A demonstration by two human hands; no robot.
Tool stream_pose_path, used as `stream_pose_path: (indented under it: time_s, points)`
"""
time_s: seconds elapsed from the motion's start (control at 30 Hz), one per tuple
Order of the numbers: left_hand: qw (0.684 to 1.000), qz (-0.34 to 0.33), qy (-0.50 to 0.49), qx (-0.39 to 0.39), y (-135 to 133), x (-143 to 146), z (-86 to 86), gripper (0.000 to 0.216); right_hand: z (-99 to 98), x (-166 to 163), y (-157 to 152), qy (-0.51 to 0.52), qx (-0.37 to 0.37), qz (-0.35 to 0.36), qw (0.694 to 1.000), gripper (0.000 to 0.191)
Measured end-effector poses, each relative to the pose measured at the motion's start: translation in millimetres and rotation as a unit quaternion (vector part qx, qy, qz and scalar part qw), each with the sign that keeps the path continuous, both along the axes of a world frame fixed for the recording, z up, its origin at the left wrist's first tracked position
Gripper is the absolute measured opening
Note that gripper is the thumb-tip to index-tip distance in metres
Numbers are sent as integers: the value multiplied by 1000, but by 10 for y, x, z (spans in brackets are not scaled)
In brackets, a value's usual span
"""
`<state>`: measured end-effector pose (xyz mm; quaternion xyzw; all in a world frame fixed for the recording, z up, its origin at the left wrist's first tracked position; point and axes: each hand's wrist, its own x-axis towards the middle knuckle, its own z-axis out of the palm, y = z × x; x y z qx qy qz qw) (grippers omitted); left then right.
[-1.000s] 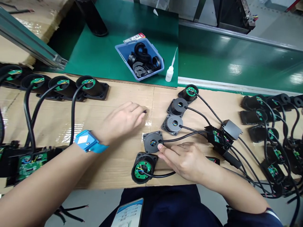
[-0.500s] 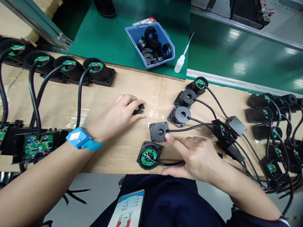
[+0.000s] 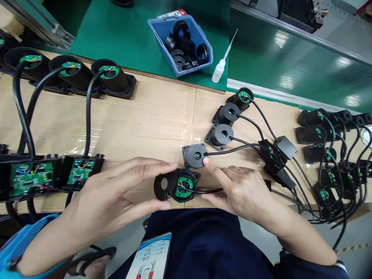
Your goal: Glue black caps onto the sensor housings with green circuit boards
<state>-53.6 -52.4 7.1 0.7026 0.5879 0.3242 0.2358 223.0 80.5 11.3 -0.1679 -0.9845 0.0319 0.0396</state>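
My left hand pinches a black round cover with a hole and holds it upright beside an open black housing, whose green circuit board and wires show. My right hand rests on the cardboard-covered bench to the right of that housing, over its black cable. Its index finger stretches out and touches the edge of a covered grey-black housing; the other fingers are curled loosely. Two more covered housings and one open housing lie in a row beyond.
A blue bin of black covers and a small white glue bottle sit on the green mat behind. Open housings with cables and circuit boards line the left; more assemblies crowd the right. A phone lies on my lap.
My left hand picked a black cover off the cardboard and brought it back toward me, next to the open housing. My right hand stayed by the housings, index finger extended.
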Motion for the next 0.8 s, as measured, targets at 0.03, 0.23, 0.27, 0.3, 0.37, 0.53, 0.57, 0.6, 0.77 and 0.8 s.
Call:
stream_pose_path:
  time_s: [0.03,0.23,0.27,0.3,0.37,0.53,0.57,0.6,0.77,0.8]
  points:
    - [1000,-11,10,6,-21,23,2,51,3,-1,-4,-1,3,-2,1000,70]
    - [993,-82,70,52,-9,208,-50,53,-2,-7,-26,-3,-2,-11,1000,71]
    - [991,-93,77,66,20,228,-63,53,-1,-9,-28,2,-6,-11,1000,70]
    - [988,-101,82,82,52,243,-75,52,0,-11,-31,7,-8,-10,1000,69]
    - [984,-105,100,105,111,266,-92,49,7,-14,-36,12,-8,-7,1000,67]
    - [980,-72,149,114,124,337,-116,47,9,-15,-37,12,-6,-8,1000,66]
    - [979,-63,154,115,105,356,-118,47,3,-15,-34,14,-7,-10,1000,66]
    - [979,-54,159,117,85,375,-118,47,-5,-15,-32,16,-8,-11,1000,66]
    - [967,-30,224,116,37,446,-68,49,-39,-6,-30,28,-5,-12,1000,67]
    - [965,-31,236,111,42,450,-50,49,-43,-4,-31,30,-5,-13,999,67]
